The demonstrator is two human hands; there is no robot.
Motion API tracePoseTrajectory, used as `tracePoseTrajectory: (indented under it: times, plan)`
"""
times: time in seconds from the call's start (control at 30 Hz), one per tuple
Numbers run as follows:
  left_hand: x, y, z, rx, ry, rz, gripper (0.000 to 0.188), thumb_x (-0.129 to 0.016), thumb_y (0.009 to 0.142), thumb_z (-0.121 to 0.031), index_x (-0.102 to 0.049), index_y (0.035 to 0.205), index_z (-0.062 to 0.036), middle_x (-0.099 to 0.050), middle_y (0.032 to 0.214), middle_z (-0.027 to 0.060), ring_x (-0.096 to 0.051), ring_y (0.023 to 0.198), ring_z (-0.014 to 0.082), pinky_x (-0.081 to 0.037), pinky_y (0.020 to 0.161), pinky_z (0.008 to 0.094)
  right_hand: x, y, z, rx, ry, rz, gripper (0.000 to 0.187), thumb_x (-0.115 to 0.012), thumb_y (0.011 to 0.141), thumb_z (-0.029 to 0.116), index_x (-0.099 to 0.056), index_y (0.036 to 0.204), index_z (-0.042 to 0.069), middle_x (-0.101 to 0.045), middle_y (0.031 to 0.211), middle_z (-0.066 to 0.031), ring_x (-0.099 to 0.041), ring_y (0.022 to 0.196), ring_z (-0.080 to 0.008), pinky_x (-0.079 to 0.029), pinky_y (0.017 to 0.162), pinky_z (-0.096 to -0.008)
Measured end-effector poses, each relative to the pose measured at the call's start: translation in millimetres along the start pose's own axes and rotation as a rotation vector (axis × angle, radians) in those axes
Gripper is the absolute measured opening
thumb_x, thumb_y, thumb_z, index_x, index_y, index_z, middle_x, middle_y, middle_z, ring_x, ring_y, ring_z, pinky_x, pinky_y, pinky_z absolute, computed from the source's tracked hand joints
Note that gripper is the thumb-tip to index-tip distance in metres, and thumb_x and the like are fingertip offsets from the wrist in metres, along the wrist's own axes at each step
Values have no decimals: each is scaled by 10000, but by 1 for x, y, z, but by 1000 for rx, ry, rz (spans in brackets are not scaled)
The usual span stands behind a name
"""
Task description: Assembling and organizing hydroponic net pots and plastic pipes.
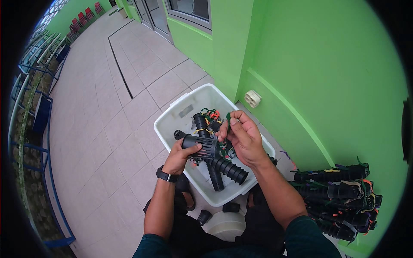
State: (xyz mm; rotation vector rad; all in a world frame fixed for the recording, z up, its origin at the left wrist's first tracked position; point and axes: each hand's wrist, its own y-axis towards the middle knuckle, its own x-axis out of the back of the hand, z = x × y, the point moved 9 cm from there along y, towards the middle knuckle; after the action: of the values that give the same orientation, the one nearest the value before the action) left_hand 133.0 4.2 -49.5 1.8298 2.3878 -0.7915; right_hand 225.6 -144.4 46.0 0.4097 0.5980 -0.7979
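Note:
My left hand [175,155] is closed round a black slotted plastic net cup [209,148], held on its side above a white plastic tub [165,124]. Just to the right, my right hand [245,139] pinches a small dark green strip [228,116] between thumb and fingertips. Under the hands, the tub holds black ribbed tubes [233,170], a smaller slotted black piece [179,134] and a tangle of orange, green and yellow strips [211,114]. The cup and my right hand hide part of the tub's contents.
A stack of black ribbed tubes with coloured strips [331,189] lies against the green wall [318,77] on the right. Small black cups [204,217] and a pale round object [223,227] are by my legs. A blue railing [36,160] runs along the left; red chairs [82,18] stand far off.

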Motion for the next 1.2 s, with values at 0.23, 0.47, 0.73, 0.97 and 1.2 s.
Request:
tracePoseTrajectory:
  times: [0.23, 0.47, 0.73, 0.97, 1.2]
  plan:
    - [-10, -2, -9, -63, 131, 61, 243, -732, 831, -71, -617, 1034, -1, -697, 877, 52, -656, 760, 116, -521, 740, 260, -7, -5, -7, -31, -39, 39, 142, -450, 1051, 198, -463, 1078, 59, -573, 832, -75, -567, 793, -152, -483, 796, -310]
    - [-9, 12, 2, -126, 31, 61, 191, -694, 837, -34, -601, 999, 8, -667, 824, 23, -623, 696, 95, -506, 655, 242, -39, -26, -44, -180, 108, 132, 122, -442, 1049, 175, -458, 1105, 67, -551, 823, -44, -533, 777, -106, -440, 729, -244]
    - [2, 0, -13, -139, 196, -38, 224, -726, 847, -78, -597, 1007, 10, -701, 892, 79, -683, 761, 143, -544, 705, 277, 6, -9, 25, 28, 153, -39, 106, -453, 1046, 154, -484, 1106, 73, -453, 763, -7, -416, 702, -95, -440, 744, -284]
    - [8, 3, -4, 16, -193, -3, 272, -696, 879, -145, -616, 1090, 6, -702, 977, 97, -682, 854, 179, -534, 809, 339, 44, -6, 33, 23, 111, -228, 152, -520, 1015, 132, -537, 1147, 58, -543, 829, -34, -422, 686, -78, -430, 716, -257]
    - [7, -3, -8, -4, -307, 103, 388, -614, 920, -178, -542, 1248, 17, -652, 1182, 128, -655, 1052, 230, -510, 944, 432, 27, -13, 48, 79, -228, -158, 237, -622, 955, 76, -619, 1168, -29, -686, 935, -92, -526, 744, -65, -455, 706, -207]
